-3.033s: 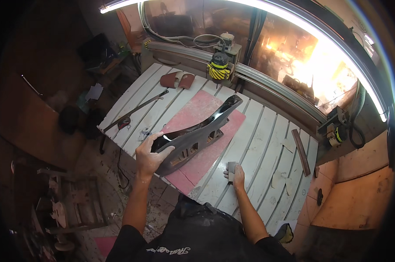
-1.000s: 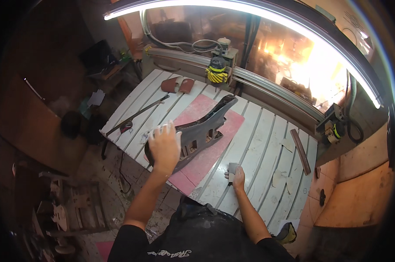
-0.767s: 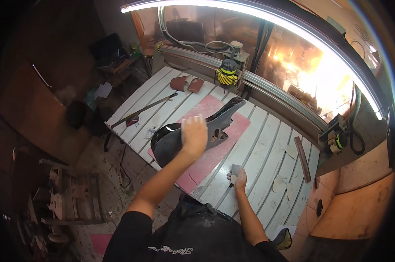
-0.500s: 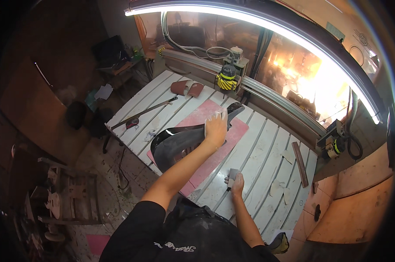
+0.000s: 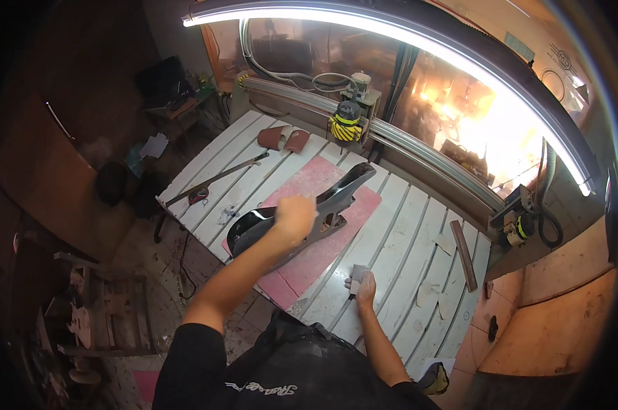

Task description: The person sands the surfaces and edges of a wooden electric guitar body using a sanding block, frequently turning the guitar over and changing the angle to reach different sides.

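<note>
A long, curved black-and-grey moulded panel [image 5: 346,188] lies tilted over a pink sheet [image 5: 288,283] on the slatted table. Its near-left end is glossy black, and a gap with rough edges shows along its right side. My left hand [image 5: 297,217], slightly blurred, is closed on the panel about its middle; the fingertips are hidden. To the right and nearer to me, my right hand [image 5: 365,288] is wrapped round a small grey block [image 5: 357,273], perhaps a sanding block, just over the white slats.
Two curled brown abrasive sheets [image 5: 285,139] lie at the table's far left, near a long dark bar [image 5: 217,179] and a tape measure [image 5: 198,196]. A brown strip [image 5: 463,255] rests on the right. A rail carrying a machine head [image 5: 348,119] runs along the back edge.
The panel has been turned, showing more of its glossy side and its gap. My left hand has come left and nearer along it. My right hand keeps the grey block in nearly the same place.
</note>
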A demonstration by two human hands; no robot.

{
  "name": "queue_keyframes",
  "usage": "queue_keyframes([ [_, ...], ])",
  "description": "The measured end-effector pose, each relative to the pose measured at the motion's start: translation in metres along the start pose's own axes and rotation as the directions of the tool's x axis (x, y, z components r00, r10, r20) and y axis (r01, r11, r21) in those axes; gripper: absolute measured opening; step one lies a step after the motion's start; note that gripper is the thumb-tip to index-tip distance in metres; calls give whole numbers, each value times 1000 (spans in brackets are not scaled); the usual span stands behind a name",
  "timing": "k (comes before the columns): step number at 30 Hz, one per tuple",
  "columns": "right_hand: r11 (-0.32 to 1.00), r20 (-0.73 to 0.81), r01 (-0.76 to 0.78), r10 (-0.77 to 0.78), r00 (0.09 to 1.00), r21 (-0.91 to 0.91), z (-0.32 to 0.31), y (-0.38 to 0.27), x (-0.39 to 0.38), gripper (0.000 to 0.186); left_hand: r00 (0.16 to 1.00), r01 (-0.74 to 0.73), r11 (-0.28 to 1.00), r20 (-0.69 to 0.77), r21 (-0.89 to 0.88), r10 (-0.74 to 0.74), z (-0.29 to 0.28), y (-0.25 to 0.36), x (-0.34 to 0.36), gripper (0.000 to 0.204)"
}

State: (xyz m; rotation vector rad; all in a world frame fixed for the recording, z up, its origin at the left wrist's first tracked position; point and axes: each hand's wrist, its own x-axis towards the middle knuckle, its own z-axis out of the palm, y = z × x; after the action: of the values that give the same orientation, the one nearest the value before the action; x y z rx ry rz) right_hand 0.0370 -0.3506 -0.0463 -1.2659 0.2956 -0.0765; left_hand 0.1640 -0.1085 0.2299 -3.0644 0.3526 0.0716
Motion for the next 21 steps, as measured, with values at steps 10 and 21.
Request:
queue_keyframes([
  [10,996,10,-83,83,996,12,2,0,-1,43,909,111,863,-301,-493,-289,-22,-84,-119,55],
  [21,998,7,-67,67,998,21,1,-3,-1,44,733,-139,843,-626,-520,-266,9,-74,-125,56],
])
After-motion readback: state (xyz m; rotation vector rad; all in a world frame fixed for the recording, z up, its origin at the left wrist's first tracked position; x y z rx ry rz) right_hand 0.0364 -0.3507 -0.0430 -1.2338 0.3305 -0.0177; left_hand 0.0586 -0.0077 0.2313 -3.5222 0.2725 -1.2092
